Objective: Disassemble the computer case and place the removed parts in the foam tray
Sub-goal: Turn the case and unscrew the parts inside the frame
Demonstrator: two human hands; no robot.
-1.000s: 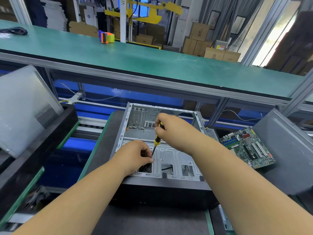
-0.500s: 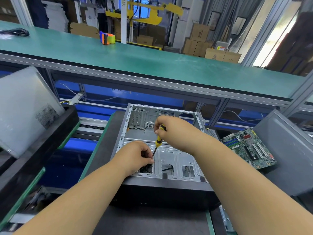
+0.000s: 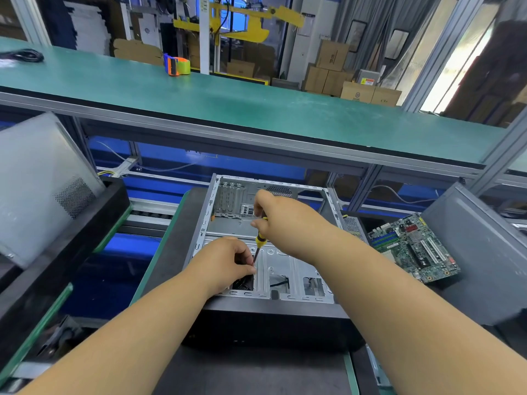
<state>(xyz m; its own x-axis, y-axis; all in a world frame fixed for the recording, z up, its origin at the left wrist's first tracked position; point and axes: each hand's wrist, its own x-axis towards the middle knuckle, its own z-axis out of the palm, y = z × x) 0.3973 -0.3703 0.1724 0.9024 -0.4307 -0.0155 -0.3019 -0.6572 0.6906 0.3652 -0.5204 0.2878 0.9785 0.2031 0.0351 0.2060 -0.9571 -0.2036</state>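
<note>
Head camera is showing me the open computer case (image 3: 265, 240) lying on its side on a dark pallet (image 3: 182, 223), with both bare forearms reaching in over its black front edge. I am seeing the right hand (image 3: 288, 223) hovering above the middle of the case, wrist bent down, fingers curled round the top of a yellow-and-black screwdriver (image 3: 259, 241). The tool is standing nearly upright, leaning slightly, its dark shaft running down toward the case floor beside the left hand. The left hand (image 3: 228, 263) is resting low at the case's near-left corner, fingers curled in toward the shaft near its tip; whether it is pinching the shaft, a screw or nothing I cannot tell, as the fingertips are hiding the spot.

Right of the case, a green motherboard (image 3: 413, 246) is lying tilted on a dark surface, and beyond that a grey side panel (image 3: 482, 246) is leaning. Left of the case, a pale panel with a perforated vent (image 3: 42, 189) is standing propped in a black foam tray (image 3: 65, 232). Behind the case, a green-topped shelf (image 3: 256, 109) is carrying an orange tape dispenser (image 3: 176, 64).

Compared with half a second ago, the right hand is sitting at much the same spot over the handle, with a knuckle lifted a little higher; the left hand is keeping its place at the tip.
</note>
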